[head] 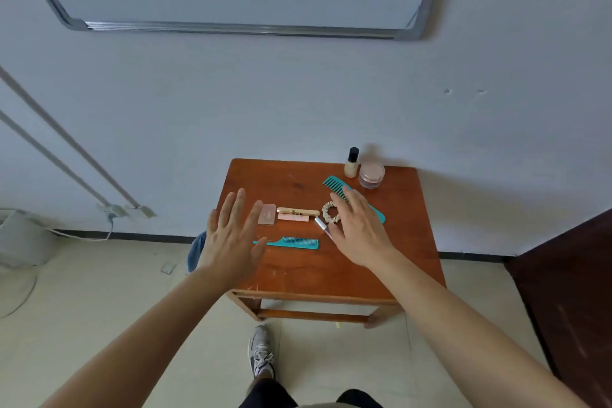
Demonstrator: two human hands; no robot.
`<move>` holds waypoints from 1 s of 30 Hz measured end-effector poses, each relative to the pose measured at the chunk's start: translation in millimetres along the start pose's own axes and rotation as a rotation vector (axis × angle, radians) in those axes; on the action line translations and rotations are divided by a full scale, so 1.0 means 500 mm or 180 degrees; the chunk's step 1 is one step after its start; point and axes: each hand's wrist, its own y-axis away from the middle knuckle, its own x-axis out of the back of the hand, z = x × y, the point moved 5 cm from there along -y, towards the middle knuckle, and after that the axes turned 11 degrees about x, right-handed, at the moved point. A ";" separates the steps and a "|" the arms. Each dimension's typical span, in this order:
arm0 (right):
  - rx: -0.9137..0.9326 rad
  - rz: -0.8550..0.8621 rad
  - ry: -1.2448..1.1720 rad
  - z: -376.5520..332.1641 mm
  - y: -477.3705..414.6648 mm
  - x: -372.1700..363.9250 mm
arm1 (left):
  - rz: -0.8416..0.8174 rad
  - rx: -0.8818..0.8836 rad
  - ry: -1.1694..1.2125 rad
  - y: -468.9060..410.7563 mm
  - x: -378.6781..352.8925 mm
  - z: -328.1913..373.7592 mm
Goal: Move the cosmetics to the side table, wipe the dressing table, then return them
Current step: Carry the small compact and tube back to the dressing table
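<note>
Both hands empty, fingers spread flat, hovering over small wooden table (pixel 331 278). Left hand (pixel 231 238) w/ palm down; clear compact (pixel 267 214) just past its fingertips, fine-tooth teal comb (pixel 291 242) poking out from under its thumb side. Right hand (pixel 357 228) fanned over wide-tooth teal comb (pixel 334 184), partly covering handle; scrunchie (pixel 330 212) and slim lip pencil (pixel 322 225) right at thumb edge. Gold tube (pixel 298 210) and pink stick (pixel 293 217) lay between the two hands. Foundation bottle (pixel 351 164) and pink jar (pixel 371 175) stood beyond right fingertips, by wall.

Judged: all light. Combs stiff, thin, flat on top, so pinch by spine or handle. Tubes round, prob. roll; pinch mid-length. Bottle and jar likely glass, fragile; grip round body, not cap. Scrunchie soft, grab anywhere.
</note>
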 end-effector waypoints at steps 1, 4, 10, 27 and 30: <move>-0.0074 -0.0017 0.0014 0.006 -0.027 -0.008 | -0.0081 -0.0026 -0.0006 -0.037 -0.007 -0.008; -0.0279 -0.0095 0.0068 0.012 -0.096 -0.038 | -0.0352 -0.0099 0.0064 -0.134 -0.043 -0.037; -0.0468 -0.0248 -0.0036 0.010 -0.189 -0.120 | -0.0910 -0.0404 0.0082 -0.262 -0.140 -0.057; -0.0041 -0.0635 -0.0280 0.072 -0.309 -0.263 | -0.1221 -0.0043 -0.0010 -0.351 -0.289 -0.012; -0.0448 -0.0840 -0.0696 0.092 -0.328 -0.266 | -0.1190 0.0074 0.0069 -0.360 -0.283 -0.006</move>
